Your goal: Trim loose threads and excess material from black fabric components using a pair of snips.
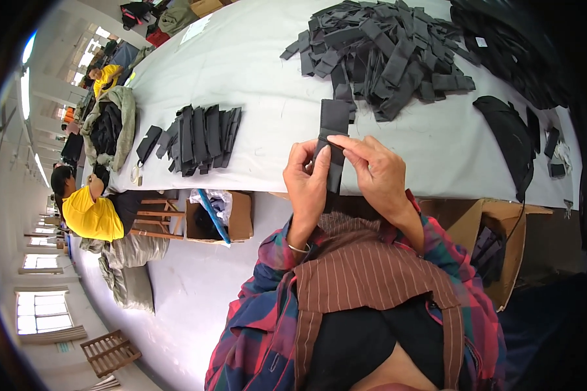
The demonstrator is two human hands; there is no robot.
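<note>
The white table [261, 85] runs across the upper part of the view, its near edge passing just beyond the person's hands. On the table, a bare stretch lies between the big heap of dark fabric strips [381, 55] at the far right and the smaller fanned stack of strips [199, 139] to the left; a black garment piece [509, 140] lies near the right edge. Below the table edge, the pale floor [189, 287] is open, with a cardboard box [218, 218] and a wooden stool [156, 221] standing on it, and another cardboard box [499, 247] to the right.

The left hand [308, 186] is closed around the lower part of a dark fabric strip [332, 140], thumb and fingers pinching it. The right hand [375, 173] pinches the same strip from the other side, fingertips pressed on its middle. The strip stands upright between both hands, its top end over the table edge.

A person in a yellow shirt [91, 212] sits at far left.
</note>
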